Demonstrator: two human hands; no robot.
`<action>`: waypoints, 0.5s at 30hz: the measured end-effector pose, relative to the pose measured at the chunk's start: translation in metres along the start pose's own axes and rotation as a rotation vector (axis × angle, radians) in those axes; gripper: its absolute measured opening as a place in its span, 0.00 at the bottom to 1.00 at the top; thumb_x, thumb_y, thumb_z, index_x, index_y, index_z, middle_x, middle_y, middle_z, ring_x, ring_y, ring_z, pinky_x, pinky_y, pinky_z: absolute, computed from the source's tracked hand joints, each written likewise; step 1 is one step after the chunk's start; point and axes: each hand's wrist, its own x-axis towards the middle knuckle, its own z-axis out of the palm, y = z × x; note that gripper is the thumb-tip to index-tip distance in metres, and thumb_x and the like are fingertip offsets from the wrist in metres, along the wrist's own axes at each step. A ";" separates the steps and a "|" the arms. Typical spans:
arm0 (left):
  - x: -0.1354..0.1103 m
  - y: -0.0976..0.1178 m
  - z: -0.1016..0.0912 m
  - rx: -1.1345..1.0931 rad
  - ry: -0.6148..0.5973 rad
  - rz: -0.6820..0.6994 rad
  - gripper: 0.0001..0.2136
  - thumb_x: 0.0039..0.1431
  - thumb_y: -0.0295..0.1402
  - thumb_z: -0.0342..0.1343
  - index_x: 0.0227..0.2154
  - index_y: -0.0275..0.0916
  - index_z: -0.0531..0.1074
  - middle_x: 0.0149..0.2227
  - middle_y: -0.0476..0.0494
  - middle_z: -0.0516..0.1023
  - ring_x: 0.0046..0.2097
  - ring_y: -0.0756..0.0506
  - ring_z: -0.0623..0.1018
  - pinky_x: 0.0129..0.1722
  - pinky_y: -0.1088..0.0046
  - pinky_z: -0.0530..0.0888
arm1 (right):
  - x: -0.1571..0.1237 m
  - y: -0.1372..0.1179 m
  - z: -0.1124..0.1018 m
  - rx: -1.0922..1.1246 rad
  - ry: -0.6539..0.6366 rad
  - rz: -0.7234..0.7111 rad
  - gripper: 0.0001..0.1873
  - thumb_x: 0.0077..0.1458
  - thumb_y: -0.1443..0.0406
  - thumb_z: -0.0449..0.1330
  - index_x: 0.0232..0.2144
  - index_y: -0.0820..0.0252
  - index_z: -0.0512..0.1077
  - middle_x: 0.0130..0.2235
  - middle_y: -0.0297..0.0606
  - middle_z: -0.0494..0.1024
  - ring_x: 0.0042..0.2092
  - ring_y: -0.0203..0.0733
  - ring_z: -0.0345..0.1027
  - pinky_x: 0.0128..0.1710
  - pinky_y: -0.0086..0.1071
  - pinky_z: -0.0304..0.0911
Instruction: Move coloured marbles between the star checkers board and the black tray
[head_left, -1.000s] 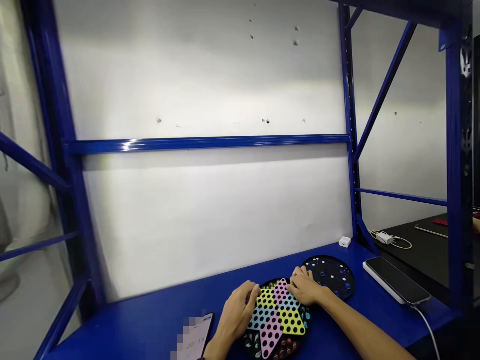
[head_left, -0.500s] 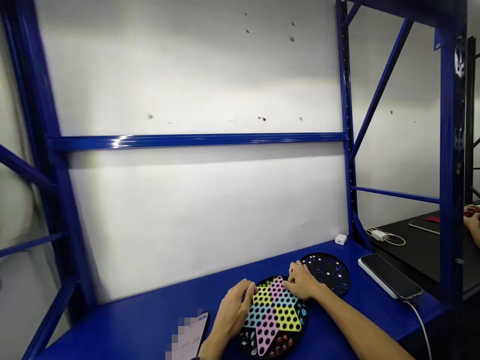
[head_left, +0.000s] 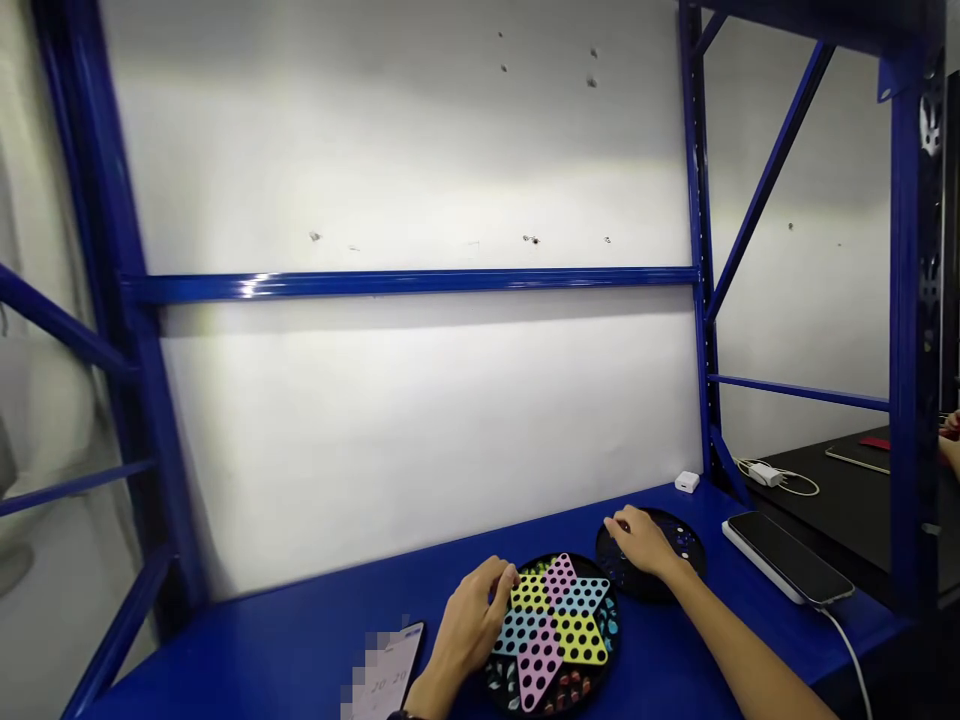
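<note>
A round black Chinese checkers board (head_left: 544,618) lies on the blue tabletop, with a pink, yellow and light-blue star full of holes. Small coloured pieces fill the pockets around the star. My left hand (head_left: 474,612) is at the board's left rim, its fingers curled over the edge and the thumb close to the index finger. To the right, my right hand (head_left: 642,540) is over a round black lid (head_left: 679,585) with white dots on it. Its fingers are bent together; whatever may be between them is hidden.
A phone with a lit screen (head_left: 390,665) lies left of my left hand. On the right, a dark phone (head_left: 791,555) sits on a white block with a cable. A white charger (head_left: 686,482) stands near the blue rack post (head_left: 701,300). Another person's hand (head_left: 951,445) shows at far right.
My right hand has left the board's upper edge and moved right, over the black lid. My left hand stays at the board's left rim. The view has shifted slightly.
</note>
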 end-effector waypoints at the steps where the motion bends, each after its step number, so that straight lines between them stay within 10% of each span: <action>1: 0.000 -0.001 0.001 0.003 0.003 0.001 0.23 0.68 0.48 0.37 0.27 0.42 0.70 0.31 0.44 0.77 0.35 0.42 0.76 0.37 0.67 0.70 | -0.010 -0.008 0.001 0.006 -0.034 -0.030 0.21 0.66 0.55 0.48 0.29 0.58 0.73 0.38 0.37 0.76 0.40 0.40 0.70 0.38 0.30 0.57; 7: -0.001 -0.004 0.004 -0.012 0.013 0.031 0.23 0.69 0.47 0.36 0.28 0.42 0.70 0.31 0.45 0.77 0.35 0.42 0.76 0.37 0.67 0.70 | -0.072 -0.037 0.011 -0.168 -0.089 -0.080 0.12 0.59 0.58 0.55 0.33 0.58 0.74 0.41 0.40 0.75 0.38 0.43 0.73 0.35 0.31 0.58; 15: 0.000 -0.001 0.003 -0.024 0.021 0.043 0.23 0.69 0.47 0.35 0.27 0.43 0.70 0.30 0.46 0.77 0.34 0.43 0.76 0.36 0.68 0.71 | -0.082 -0.049 0.019 -0.254 -0.093 -0.069 0.20 0.63 0.54 0.52 0.37 0.61 0.77 0.46 0.48 0.76 0.42 0.50 0.75 0.39 0.36 0.64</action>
